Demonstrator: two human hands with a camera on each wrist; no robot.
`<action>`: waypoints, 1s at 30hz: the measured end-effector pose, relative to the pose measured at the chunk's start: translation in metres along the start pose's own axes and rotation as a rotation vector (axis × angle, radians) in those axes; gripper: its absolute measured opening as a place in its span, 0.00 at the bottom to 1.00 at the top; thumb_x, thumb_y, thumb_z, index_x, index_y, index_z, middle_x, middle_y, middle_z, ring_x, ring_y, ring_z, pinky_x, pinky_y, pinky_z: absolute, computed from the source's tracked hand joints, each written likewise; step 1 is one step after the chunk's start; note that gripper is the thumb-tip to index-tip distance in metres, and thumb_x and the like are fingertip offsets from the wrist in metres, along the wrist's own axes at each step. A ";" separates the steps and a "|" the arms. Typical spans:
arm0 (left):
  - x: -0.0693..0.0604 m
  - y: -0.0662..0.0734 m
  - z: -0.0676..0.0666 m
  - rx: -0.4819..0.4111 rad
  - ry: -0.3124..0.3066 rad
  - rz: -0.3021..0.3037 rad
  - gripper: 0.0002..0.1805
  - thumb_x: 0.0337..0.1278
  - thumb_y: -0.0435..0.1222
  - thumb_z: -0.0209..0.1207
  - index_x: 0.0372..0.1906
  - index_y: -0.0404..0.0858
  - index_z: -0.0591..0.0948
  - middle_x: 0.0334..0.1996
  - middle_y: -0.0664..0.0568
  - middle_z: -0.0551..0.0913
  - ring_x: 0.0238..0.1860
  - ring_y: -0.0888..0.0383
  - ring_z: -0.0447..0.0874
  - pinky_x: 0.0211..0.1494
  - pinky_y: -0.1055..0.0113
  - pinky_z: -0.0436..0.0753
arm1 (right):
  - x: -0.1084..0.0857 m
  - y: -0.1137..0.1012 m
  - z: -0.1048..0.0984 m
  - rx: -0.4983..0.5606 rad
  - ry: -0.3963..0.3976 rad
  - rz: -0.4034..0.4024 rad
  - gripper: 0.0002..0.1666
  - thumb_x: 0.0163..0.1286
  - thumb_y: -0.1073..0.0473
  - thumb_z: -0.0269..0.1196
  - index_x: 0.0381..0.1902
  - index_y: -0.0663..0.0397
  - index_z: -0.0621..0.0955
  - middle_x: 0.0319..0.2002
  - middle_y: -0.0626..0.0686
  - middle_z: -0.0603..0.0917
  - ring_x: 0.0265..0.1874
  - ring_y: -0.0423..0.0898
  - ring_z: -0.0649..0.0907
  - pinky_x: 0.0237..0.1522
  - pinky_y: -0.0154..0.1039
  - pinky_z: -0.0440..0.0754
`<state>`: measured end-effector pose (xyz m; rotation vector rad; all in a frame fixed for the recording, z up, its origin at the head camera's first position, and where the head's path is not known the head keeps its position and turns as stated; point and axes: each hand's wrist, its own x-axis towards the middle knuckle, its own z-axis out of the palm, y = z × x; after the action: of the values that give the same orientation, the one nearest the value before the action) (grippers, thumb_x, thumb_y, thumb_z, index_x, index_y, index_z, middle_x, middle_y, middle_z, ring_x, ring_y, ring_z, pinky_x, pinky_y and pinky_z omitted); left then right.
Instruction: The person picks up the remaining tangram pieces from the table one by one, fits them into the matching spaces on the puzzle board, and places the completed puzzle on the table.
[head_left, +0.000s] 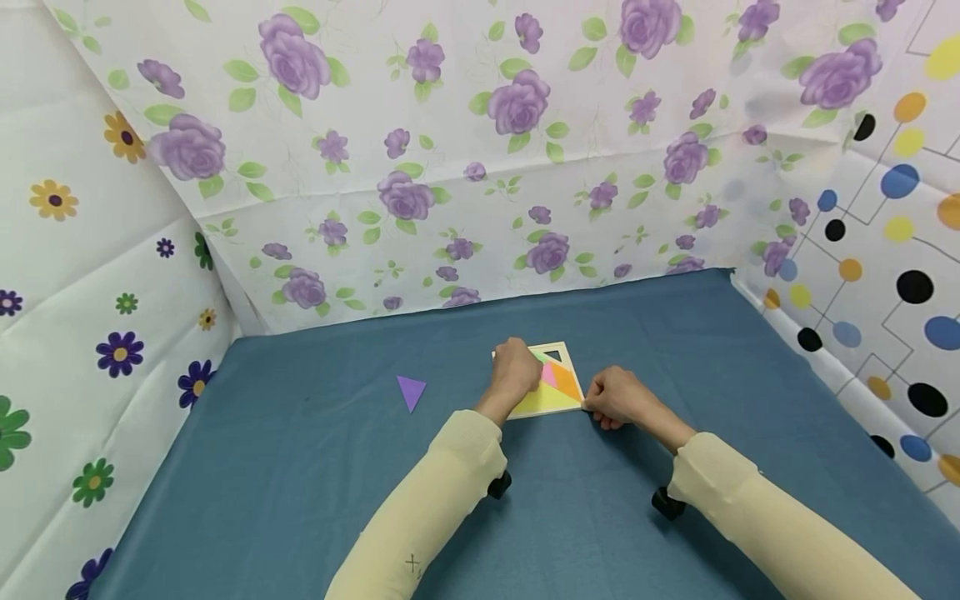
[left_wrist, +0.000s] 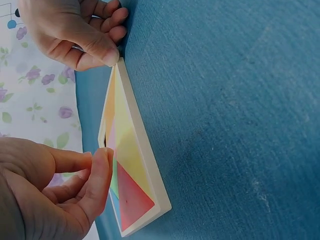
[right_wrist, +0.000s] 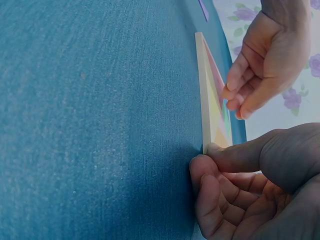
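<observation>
A square wooden tangram tray (head_left: 545, 412) with coloured flat pieces lies on the blue cloth. My right hand (head_left: 617, 397) pinches its near right corner between thumb and bent fingers, as the right wrist view (right_wrist: 250, 187) also shows. Over the tray's left part hovers my left hand (head_left: 516, 368), its fingers loosely bent; I see no piece between them in the left wrist view (left_wrist: 65, 187). Yellow (left_wrist: 132, 145), red (left_wrist: 132, 197) and orange (head_left: 564, 380) pieces sit inside the frame. A dark gap (head_left: 552, 356) shows near the far right corner. The left hand hides part of the tray from above.
A purple triangle piece (head_left: 411, 391) lies alone on the cloth, left of the tray. Blue cloth (head_left: 300, 467) covers the table. Flowered sheeting (head_left: 465, 208) hangs at the back, with a dotted sheet (head_left: 862, 275) on the right and another flowered one (head_left: 60, 300) on the left.
</observation>
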<state>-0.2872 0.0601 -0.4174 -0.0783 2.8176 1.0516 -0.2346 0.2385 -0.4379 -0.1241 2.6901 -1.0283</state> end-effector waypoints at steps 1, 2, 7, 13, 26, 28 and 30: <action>0.000 0.000 0.000 0.004 0.006 0.003 0.17 0.64 0.30 0.64 0.18 0.34 0.79 0.15 0.50 0.70 0.13 0.59 0.67 0.13 0.72 0.64 | 0.000 0.000 0.000 0.002 0.000 0.001 0.12 0.71 0.65 0.67 0.26 0.61 0.85 0.20 0.54 0.82 0.16 0.45 0.82 0.22 0.39 0.84; -0.001 0.000 0.000 0.009 0.011 0.004 0.16 0.64 0.31 0.64 0.19 0.34 0.80 0.16 0.49 0.72 0.14 0.58 0.68 0.14 0.71 0.65 | 0.000 0.000 0.000 0.003 0.000 0.003 0.12 0.71 0.65 0.67 0.26 0.61 0.85 0.20 0.54 0.82 0.16 0.45 0.82 0.22 0.39 0.84; 0.001 -0.004 -0.002 0.080 0.013 0.033 0.22 0.64 0.35 0.64 0.13 0.39 0.76 0.17 0.52 0.70 0.20 0.56 0.68 0.21 0.66 0.65 | 0.000 0.000 0.000 0.012 -0.009 0.005 0.11 0.71 0.65 0.67 0.27 0.61 0.85 0.20 0.54 0.82 0.17 0.45 0.82 0.22 0.39 0.84; -0.005 -0.007 -0.010 0.130 -0.001 0.088 0.30 0.67 0.38 0.63 0.08 0.44 0.66 0.11 0.57 0.55 0.17 0.59 0.55 0.23 0.63 0.58 | -0.001 -0.002 0.000 0.007 -0.008 0.004 0.11 0.71 0.65 0.67 0.27 0.61 0.85 0.20 0.54 0.82 0.17 0.45 0.83 0.23 0.39 0.84; -0.018 -0.016 -0.029 0.126 0.007 0.123 0.10 0.70 0.41 0.64 0.39 0.42 0.92 0.37 0.54 0.88 0.31 0.57 0.80 0.37 0.61 0.78 | -0.001 -0.001 0.001 0.002 -0.004 -0.002 0.11 0.71 0.66 0.67 0.27 0.62 0.85 0.20 0.54 0.82 0.17 0.45 0.83 0.23 0.39 0.84; -0.019 -0.020 -0.033 0.117 0.001 0.142 0.10 0.71 0.40 0.63 0.42 0.41 0.91 0.42 0.51 0.89 0.33 0.57 0.83 0.36 0.62 0.79 | 0.000 -0.001 0.001 0.002 -0.005 -0.011 0.11 0.71 0.66 0.67 0.26 0.62 0.85 0.20 0.55 0.82 0.17 0.45 0.83 0.22 0.39 0.84; -0.020 -0.026 -0.037 0.106 -0.013 0.163 0.10 0.72 0.39 0.62 0.42 0.39 0.91 0.40 0.48 0.89 0.32 0.56 0.83 0.33 0.63 0.76 | -0.001 -0.001 0.001 0.008 -0.006 -0.007 0.11 0.71 0.65 0.67 0.26 0.62 0.85 0.20 0.54 0.82 0.17 0.45 0.83 0.23 0.39 0.84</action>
<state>-0.2687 0.0163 -0.4033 0.1715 2.9021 0.9262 -0.2338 0.2370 -0.4377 -0.1347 2.6815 -1.0393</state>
